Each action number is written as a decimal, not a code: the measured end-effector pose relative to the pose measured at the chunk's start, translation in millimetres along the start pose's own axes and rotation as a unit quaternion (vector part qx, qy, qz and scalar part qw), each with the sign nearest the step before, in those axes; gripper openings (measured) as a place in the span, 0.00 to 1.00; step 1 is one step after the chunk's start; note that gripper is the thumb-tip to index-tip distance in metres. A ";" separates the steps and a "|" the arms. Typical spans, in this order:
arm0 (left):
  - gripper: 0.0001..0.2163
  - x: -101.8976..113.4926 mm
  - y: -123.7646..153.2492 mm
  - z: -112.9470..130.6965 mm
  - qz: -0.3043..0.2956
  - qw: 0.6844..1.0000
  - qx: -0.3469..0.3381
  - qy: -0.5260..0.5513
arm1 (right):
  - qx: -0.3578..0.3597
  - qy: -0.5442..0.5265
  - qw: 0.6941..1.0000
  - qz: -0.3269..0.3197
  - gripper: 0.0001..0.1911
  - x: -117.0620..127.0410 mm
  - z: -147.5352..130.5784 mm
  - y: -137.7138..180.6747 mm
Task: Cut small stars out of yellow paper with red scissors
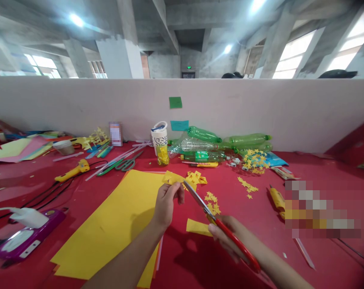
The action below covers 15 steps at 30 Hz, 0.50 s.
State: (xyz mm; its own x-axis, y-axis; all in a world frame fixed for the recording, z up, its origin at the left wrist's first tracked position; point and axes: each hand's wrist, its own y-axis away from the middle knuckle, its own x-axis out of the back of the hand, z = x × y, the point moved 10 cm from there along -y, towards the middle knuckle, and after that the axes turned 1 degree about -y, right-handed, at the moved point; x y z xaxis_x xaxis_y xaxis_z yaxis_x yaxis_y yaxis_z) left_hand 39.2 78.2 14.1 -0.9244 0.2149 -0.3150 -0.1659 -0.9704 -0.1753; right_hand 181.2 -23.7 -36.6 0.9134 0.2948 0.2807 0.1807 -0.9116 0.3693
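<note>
My left hand (166,200) pinches a yellow paper strip (171,177) between thumb and fingers. In my right hand (230,233) is a pair of scissors (234,241) with red handles, its blades pointing up and left with the tips at the strip's right end. Just behind the strip lies a pile of folded yellow paper pieces (197,177). Small yellow paper stars (212,202) are scattered right of the blades. Another yellow strip (197,227) rests on the table beside my right hand. Large yellow sheets (109,224) lie under and left of my left forearm.
Green plastic bottles (248,139) and a white cup (159,136) stand or lie along the partition (79,104). A yellow glue gun (73,170), green-handled scissors (129,162) and a purple power strip (31,237) are at left. More stars (256,160) and another yellow tool (277,200) lie right.
</note>
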 end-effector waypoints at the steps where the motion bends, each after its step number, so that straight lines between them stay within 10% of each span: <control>1: 0.13 -0.2 -0.1 0.2 -0.003 1.000 0.000 -0.002 | 0.000 0.002 1.000 -0.003 0.20 -0.3 1.2 0.2; 15: 0.16 -6.7 0.9 -0.9 -0.041 0.998 0.001 -0.053 | 0.000 -0.006 1.000 0.011 0.24 1.6 -2.5 2.1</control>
State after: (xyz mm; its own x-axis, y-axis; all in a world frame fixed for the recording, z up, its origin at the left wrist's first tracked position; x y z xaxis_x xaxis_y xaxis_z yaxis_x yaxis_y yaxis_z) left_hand 45.6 75.9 15.2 -0.9391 0.2800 -0.1993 -0.2421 -0.9506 -0.1945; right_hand 182.2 -24.4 -33.3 0.9213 0.2706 0.2792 0.1598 -0.9181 0.3627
